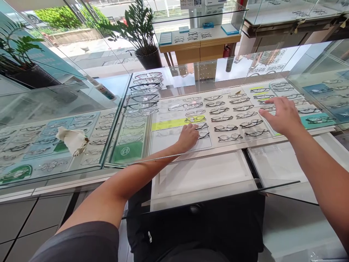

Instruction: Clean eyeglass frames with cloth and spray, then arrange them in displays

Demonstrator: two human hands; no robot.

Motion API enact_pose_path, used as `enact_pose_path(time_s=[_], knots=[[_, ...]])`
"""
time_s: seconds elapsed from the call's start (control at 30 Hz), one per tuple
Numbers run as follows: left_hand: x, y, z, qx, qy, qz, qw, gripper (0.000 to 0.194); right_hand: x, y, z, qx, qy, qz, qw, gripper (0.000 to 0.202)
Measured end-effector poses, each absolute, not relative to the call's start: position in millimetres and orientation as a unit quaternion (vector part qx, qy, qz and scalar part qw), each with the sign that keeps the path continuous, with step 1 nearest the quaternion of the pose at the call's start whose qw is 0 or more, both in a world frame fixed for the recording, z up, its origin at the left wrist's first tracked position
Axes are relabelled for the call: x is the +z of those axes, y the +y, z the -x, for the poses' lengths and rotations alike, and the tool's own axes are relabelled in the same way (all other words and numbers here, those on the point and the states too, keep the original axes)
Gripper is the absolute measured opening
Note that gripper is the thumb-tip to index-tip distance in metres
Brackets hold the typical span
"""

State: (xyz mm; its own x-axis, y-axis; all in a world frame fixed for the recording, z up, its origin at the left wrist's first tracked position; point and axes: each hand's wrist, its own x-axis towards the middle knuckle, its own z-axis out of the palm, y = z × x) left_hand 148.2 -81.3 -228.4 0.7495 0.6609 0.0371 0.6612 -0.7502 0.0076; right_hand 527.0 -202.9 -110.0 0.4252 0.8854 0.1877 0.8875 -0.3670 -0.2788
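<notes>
My left hand reaches under the glass top into the display case. Its fingers are curled at the left end of a dark-framed pair of eyeglasses in the front row and hide part of it. Just behind, another dark pair is partly covered by the same hand. Off to the right, my right hand is held over the rows of frames, thumb and fingers apart with nothing in them. Close to its thumb lies a pair of eyeglasses.
Below the display shelf, white drawers stand pulled out toward me. Stacked glasses line a green-fronted section on the left. A crumpled beige cloth and a bottle rest on the left glass counter. A potted plant stands beyond.
</notes>
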Motion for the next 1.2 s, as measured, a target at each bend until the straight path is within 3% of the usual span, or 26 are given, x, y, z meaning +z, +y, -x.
enact_pose_path(time_s=[0.17,0.27,0.37,0.43,0.5,0.63,0.73,0.9,1.07,1.2], knots=[[-199,-129,-140,-0.008,-0.358,0.932,-0.045,0.023,-109,-203,-526,0.004,-0.534,0.828,0.173,0.059],[-156,-180,-127,0.080,-0.336,0.903,-0.256,0.011,-109,-203,-526,0.002,-0.535,0.826,0.178,0.058],[-93,-216,-114,0.207,-0.312,0.776,-0.507,0.026,-110,-202,-526,0.001,-0.535,0.826,0.176,0.058],[-51,-221,-111,0.212,-0.262,0.755,-0.562,0.042,-110,-202,-527,0.004,-0.534,0.829,0.170,0.059],[-19,-207,-110,0.149,-0.261,0.802,-0.515,0.051,-110,-202,-527,0.007,-0.532,0.831,0.162,0.061],[-5,-137,-113,-0.095,-0.381,0.905,-0.161,0.038,-108,-202,-527,0.012,-0.527,0.836,0.152,0.067],[-22,-83,-114,-0.076,-0.377,0.923,-0.024,0.032,-109,-201,-528,0.010,-0.528,0.836,0.151,0.068],[-45,-48,-118,-0.080,-0.376,0.923,-0.010,0.029,-113,-200,-529,0.002,-0.534,0.830,0.162,0.066],[-34,-84,-112,-0.092,-0.354,0.930,-0.031,0.028,-112,-200,-529,0.002,-0.536,0.830,0.157,0.068],[-6,-149,-92,-0.115,-0.264,0.936,-0.200,0.029,-111,-199,-529,0.004,-0.538,0.828,0.154,0.070]])
